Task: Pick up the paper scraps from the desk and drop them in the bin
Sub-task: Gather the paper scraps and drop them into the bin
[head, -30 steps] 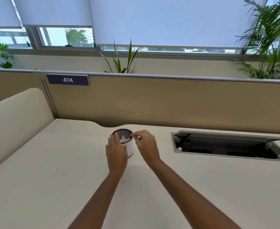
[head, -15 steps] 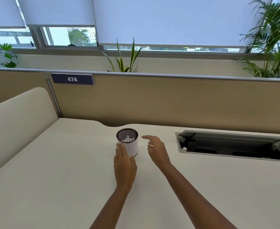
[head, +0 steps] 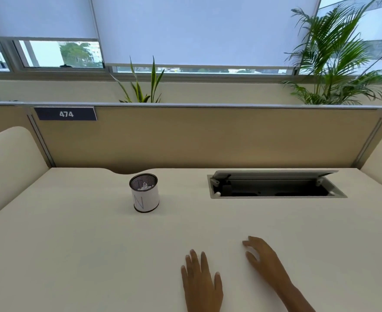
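Observation:
A small round bin (head: 145, 198) with a black mesh rim and a white paper wrap stands upright on the cream desk (head: 73, 255), left of centre. White paper scraps (head: 145, 187) lie inside it. My left hand (head: 200, 282) is low over the desk near the front edge, fingers straight, holding nothing. To its right, my right hand (head: 262, 257) hovers with fingers loosely spread and empty. Both hands are well in front of the bin and to its right, apart from it.
An open cable hatch (head: 273, 184) is sunk into the desk at the back right. A tan partition (head: 208, 136) with a "474" label (head: 65, 114) closes the back; cream side panels flank the desk. Plants stand behind the partition.
My right hand let a scrap go at the bin's rim. Both hands have since pulled back from the bin toward the desk's front edge. The bin now stands free.

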Action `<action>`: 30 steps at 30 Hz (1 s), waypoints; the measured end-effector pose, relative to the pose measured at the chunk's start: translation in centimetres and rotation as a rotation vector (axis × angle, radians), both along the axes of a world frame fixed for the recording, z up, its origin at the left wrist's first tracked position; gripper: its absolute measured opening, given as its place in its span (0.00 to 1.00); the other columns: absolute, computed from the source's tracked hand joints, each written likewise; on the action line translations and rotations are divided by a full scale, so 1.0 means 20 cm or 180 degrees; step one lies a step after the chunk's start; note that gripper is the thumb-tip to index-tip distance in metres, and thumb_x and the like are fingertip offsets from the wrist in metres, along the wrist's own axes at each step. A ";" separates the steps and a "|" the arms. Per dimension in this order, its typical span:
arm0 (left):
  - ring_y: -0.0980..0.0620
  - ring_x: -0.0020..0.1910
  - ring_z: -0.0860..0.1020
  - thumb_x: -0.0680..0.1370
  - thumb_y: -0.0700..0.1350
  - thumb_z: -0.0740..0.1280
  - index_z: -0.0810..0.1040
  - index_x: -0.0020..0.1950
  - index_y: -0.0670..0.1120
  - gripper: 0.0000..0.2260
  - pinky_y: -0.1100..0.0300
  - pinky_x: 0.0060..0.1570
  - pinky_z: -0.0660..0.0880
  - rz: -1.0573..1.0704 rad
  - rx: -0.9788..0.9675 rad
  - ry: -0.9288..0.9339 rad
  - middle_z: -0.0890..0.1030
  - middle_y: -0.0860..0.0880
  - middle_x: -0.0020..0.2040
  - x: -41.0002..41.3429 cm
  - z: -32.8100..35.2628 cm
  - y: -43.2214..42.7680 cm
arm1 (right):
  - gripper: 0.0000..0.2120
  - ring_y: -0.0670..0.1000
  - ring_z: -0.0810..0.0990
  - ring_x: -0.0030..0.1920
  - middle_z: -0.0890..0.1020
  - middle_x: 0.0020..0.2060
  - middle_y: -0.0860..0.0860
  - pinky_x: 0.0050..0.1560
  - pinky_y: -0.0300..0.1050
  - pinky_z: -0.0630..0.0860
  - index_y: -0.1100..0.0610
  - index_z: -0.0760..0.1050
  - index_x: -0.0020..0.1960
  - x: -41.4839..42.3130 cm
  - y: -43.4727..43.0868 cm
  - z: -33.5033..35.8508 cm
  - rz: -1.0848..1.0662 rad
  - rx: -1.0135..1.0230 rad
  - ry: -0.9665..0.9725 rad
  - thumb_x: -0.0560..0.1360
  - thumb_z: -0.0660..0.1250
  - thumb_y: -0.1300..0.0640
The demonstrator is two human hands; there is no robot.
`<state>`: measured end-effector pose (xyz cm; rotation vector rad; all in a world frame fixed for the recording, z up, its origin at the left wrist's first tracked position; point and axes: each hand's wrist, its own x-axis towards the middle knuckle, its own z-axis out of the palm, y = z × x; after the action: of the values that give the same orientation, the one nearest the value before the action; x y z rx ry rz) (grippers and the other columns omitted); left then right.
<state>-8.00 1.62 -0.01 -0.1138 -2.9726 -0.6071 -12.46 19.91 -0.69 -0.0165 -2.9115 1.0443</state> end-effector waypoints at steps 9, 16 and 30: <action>0.63 0.40 0.83 0.62 0.68 0.68 0.86 0.34 0.55 0.18 0.75 0.45 0.74 -0.1215 -0.0320 -0.0022 0.85 0.61 0.36 0.26 -0.02 0.33 | 0.14 0.51 0.70 0.67 0.72 0.66 0.54 0.66 0.42 0.64 0.57 0.73 0.61 0.32 0.35 0.06 -0.0295 0.0171 -0.0185 0.76 0.63 0.63; 0.53 0.59 0.72 0.73 0.62 0.63 0.65 0.70 0.57 0.27 0.61 0.56 0.72 -0.1954 0.0139 -0.0410 0.71 0.50 0.62 0.41 0.00 0.53 | 0.12 0.51 0.71 0.65 0.73 0.64 0.53 0.64 0.39 0.65 0.57 0.75 0.59 0.60 0.51 0.04 -0.0563 0.0058 -0.0174 0.77 0.61 0.63; 0.53 0.52 0.74 0.78 0.47 0.61 0.76 0.55 0.46 0.09 0.64 0.50 0.70 -0.1399 0.1020 -0.0551 0.69 0.55 0.45 0.48 -0.02 0.60 | 0.12 0.47 0.73 0.60 0.78 0.58 0.49 0.61 0.33 0.65 0.55 0.73 0.60 0.88 0.42 0.05 -0.0110 -0.0196 -0.0057 0.77 0.62 0.59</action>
<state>1.62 13.54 -0.32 -0.7321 -2.9712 -1.1869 5.05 28.28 0.24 -0.0786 -2.8828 1.1336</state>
